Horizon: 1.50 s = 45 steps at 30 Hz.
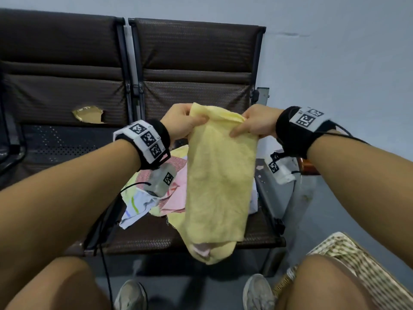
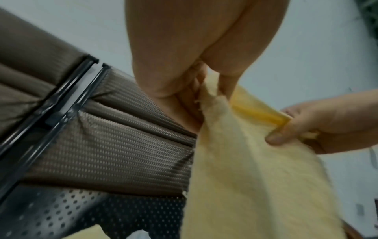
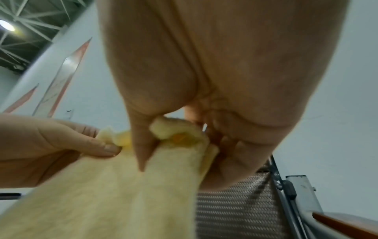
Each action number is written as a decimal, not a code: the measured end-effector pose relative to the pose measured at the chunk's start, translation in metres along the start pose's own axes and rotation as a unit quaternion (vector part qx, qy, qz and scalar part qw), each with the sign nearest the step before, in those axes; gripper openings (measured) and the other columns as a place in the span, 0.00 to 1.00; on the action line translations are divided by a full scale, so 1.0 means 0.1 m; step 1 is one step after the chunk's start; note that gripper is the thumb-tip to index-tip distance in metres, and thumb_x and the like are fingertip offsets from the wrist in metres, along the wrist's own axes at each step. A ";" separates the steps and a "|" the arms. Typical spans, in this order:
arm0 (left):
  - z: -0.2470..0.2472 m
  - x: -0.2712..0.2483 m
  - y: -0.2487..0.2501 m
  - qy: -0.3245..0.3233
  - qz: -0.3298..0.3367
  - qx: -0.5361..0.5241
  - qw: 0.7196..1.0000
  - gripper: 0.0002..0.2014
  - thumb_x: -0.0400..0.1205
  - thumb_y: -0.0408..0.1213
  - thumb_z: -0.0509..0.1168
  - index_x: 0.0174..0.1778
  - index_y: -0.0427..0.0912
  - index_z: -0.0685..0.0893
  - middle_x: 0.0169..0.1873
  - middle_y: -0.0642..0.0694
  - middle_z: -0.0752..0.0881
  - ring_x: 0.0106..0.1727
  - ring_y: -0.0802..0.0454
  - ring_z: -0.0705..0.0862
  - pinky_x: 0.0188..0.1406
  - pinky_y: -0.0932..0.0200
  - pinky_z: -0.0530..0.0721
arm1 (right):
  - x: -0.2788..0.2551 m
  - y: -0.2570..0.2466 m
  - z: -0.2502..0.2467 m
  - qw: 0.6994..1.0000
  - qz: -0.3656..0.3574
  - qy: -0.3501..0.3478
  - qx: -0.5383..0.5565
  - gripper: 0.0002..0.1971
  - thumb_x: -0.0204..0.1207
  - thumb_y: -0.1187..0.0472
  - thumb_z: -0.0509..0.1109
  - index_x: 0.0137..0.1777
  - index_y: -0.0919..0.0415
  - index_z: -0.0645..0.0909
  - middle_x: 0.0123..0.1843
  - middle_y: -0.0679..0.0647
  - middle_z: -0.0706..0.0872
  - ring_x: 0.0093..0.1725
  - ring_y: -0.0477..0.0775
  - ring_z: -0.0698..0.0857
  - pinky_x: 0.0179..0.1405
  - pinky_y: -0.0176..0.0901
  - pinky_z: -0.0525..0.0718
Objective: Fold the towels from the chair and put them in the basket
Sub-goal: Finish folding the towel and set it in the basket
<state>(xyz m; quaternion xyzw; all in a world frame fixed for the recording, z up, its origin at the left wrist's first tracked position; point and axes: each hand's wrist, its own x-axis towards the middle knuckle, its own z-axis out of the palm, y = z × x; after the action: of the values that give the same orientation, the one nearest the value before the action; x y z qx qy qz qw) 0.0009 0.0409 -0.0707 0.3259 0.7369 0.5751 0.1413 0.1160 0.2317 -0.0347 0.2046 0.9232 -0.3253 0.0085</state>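
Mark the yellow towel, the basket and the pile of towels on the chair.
yellow towel (image 1: 220, 175): head view, middle of the hanging cloth.
basket (image 1: 348, 249): head view, checked lining at its rim.
pile of towels (image 1: 172, 191): head view, pink cloth.

No legible text or labels

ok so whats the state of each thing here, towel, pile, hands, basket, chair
pale yellow terry towel: held up by its top edge, hanging doubled over
left hand: pinching the towel's top left corner
right hand: pinching the top right corner
mixed coloured cloth pile: unfolded, heaped on the seat
brown padded chair: upright
checked woven basket: contents hidden
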 end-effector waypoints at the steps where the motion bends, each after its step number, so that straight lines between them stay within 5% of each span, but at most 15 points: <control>1: 0.00 0.10 -0.02 0.032 0.021 0.051 0.998 0.08 0.81 0.33 0.71 0.56 0.39 0.90 0.51 0.39 0.92 0.54 0.41 0.91 0.55 0.42 0.89 | 0.07 0.03 -0.02 0.999 0.002 0.038 -0.004 0.10 0.69 0.52 0.82 0.42 0.59 0.91 0.41 0.52 0.93 0.41 0.52 0.92 0.39 0.44 0.92; 3: -0.01 0.27 0.00 0.100 0.038 0.113 0.988 0.06 0.79 0.37 0.72 0.50 0.43 0.91 0.47 0.43 0.93 0.52 0.45 0.91 0.55 0.44 0.89 | 0.19 0.06 -0.04 0.992 -0.018 0.123 0.014 0.09 0.71 0.53 0.79 0.38 0.58 0.89 0.35 0.50 0.88 0.36 0.51 0.87 0.31 0.40 0.84; 7: -0.08 0.55 0.16 0.183 0.084 0.126 0.971 0.05 0.77 0.42 0.72 0.43 0.45 0.90 0.41 0.51 0.92 0.46 0.54 0.90 0.48 0.53 0.89 | 0.40 -0.01 -0.09 0.957 -0.089 0.268 0.072 0.05 0.76 0.59 0.71 0.39 0.58 0.84 0.31 0.47 0.79 0.37 0.53 0.79 0.35 0.42 0.74; 12: -0.21 0.64 0.16 0.207 0.121 0.054 0.969 0.04 0.73 0.38 0.74 0.42 0.47 0.88 0.40 0.51 0.90 0.44 0.56 0.88 0.47 0.55 0.90 | 0.43 -0.03 -0.04 0.939 -0.159 0.292 0.093 0.14 0.79 0.60 0.64 0.30 0.50 0.74 0.30 0.44 0.74 0.36 0.50 0.74 0.39 0.46 0.70; 19: -0.05 0.12 -0.85 0.018 -0.048 0.127 0.991 0.11 0.75 0.23 0.69 0.36 0.45 0.82 0.34 0.45 0.83 0.41 0.48 0.81 0.43 0.54 0.80 | 0.31 0.59 0.70 0.993 -0.081 0.061 0.054 0.14 0.81 0.63 0.62 0.51 0.73 0.84 0.40 0.60 0.82 0.41 0.59 0.82 0.40 0.46 0.80; 23: 0.08 -0.32 -1.32 -0.138 -0.144 0.192 0.961 0.07 0.79 0.24 0.69 0.49 0.39 0.84 0.38 0.43 0.83 0.41 0.46 0.82 0.38 0.56 0.83 | 0.11 0.94 1.22 0.994 -0.006 -0.112 -0.016 0.11 0.81 0.63 0.64 0.51 0.72 0.84 0.41 0.59 0.82 0.41 0.58 0.81 0.42 0.49 0.81; 27: 0.16 -0.63 -1.49 -0.272 -0.242 0.134 0.922 0.08 0.82 0.23 0.66 0.48 0.41 0.82 0.45 0.41 0.86 0.44 0.46 0.87 0.43 0.56 0.90 | -0.06 1.15 1.51 0.968 0.083 -0.223 0.075 0.13 0.84 0.65 0.64 0.64 0.71 0.81 0.57 0.67 0.87 0.53 0.67 0.88 0.54 0.55 0.90; 29: 0.18 -0.69 -1.50 -0.314 -0.290 0.117 0.897 0.08 0.83 0.24 0.65 0.55 0.36 0.84 0.49 0.37 0.89 0.47 0.41 0.89 0.46 0.53 0.92 | -0.09 1.21 1.57 0.952 0.117 -0.258 0.112 0.13 0.84 0.66 0.63 0.66 0.67 0.79 0.56 0.65 0.88 0.48 0.62 0.89 0.44 0.50 0.91; 31: 0.21 -0.68 -1.49 -0.323 -0.310 0.112 0.887 0.10 0.83 0.24 0.64 0.58 0.32 0.84 0.49 0.34 0.89 0.46 0.39 0.89 0.45 0.51 0.92 | -0.08 1.23 1.57 0.943 0.147 -0.269 0.128 0.08 0.83 0.68 0.63 0.59 0.66 0.79 0.41 0.59 0.90 0.35 0.56 0.89 0.29 0.42 0.87; 33: 0.24 -0.59 -1.50 -0.302 -0.306 0.106 0.897 0.11 0.82 0.25 0.64 0.59 0.33 0.84 0.49 0.35 0.88 0.45 0.40 0.87 0.44 0.51 0.89 | -0.01 1.21 1.55 0.948 0.158 -0.235 0.146 0.02 0.78 0.69 0.62 0.46 0.64 0.76 0.28 0.55 0.83 0.24 0.53 0.82 0.22 0.38 0.80; 36: 0.27 -0.34 -1.59 -0.211 -0.277 0.081 0.934 0.15 0.82 0.26 0.65 0.65 0.36 0.81 0.55 0.38 0.87 0.52 0.42 0.87 0.52 0.50 0.87 | 0.21 1.23 1.52 0.974 0.118 -0.123 0.150 0.04 0.76 0.66 0.64 0.45 0.65 0.80 0.39 0.57 0.84 0.37 0.54 0.84 0.32 0.42 0.85; 38: 0.29 -0.17 -1.69 -0.134 -0.232 0.106 0.958 0.08 0.83 0.30 0.66 0.57 0.37 0.84 0.47 0.42 0.87 0.44 0.48 0.85 0.43 0.58 0.87 | 0.38 1.27 1.53 0.984 0.084 -0.051 0.146 0.11 0.77 0.65 0.65 0.53 0.70 0.85 0.52 0.64 0.89 0.50 0.60 0.90 0.48 0.53 0.92; 40: 0.31 -0.03 -1.83 -0.061 -0.201 0.119 0.970 0.05 0.84 0.33 0.66 0.53 0.39 0.86 0.40 0.43 0.85 0.37 0.51 0.83 0.36 0.61 0.86 | 0.52 1.30 1.57 0.988 0.059 0.001 0.140 0.13 0.78 0.65 0.65 0.55 0.73 0.84 0.52 0.67 0.89 0.51 0.64 0.89 0.56 0.62 0.90; 43: 0.35 0.08 -2.02 0.004 -0.181 0.125 0.976 0.09 0.84 0.38 0.66 0.54 0.40 0.87 0.37 0.44 0.87 0.33 0.50 0.83 0.39 0.58 0.81 | 0.69 1.31 1.65 0.992 0.041 0.064 0.101 0.12 0.79 0.60 0.65 0.50 0.69 0.84 0.41 0.58 0.85 0.41 0.57 0.83 0.43 0.53 0.84; 45: 0.38 0.11 -2.09 0.031 -0.180 0.115 0.976 0.11 0.84 0.43 0.66 0.59 0.45 0.87 0.40 0.47 0.89 0.33 0.53 0.85 0.43 0.58 0.81 | 0.76 1.33 1.73 0.989 0.040 0.113 0.081 0.12 0.81 0.56 0.64 0.52 0.64 0.84 0.44 0.55 0.87 0.45 0.56 0.84 0.47 0.48 0.83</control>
<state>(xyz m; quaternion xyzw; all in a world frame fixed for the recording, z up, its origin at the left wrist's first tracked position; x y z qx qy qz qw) -0.0509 0.0504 -0.2764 0.1834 0.8490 0.4612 0.1810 0.0768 0.2498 -0.2616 0.2767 0.8801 -0.3726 -0.0999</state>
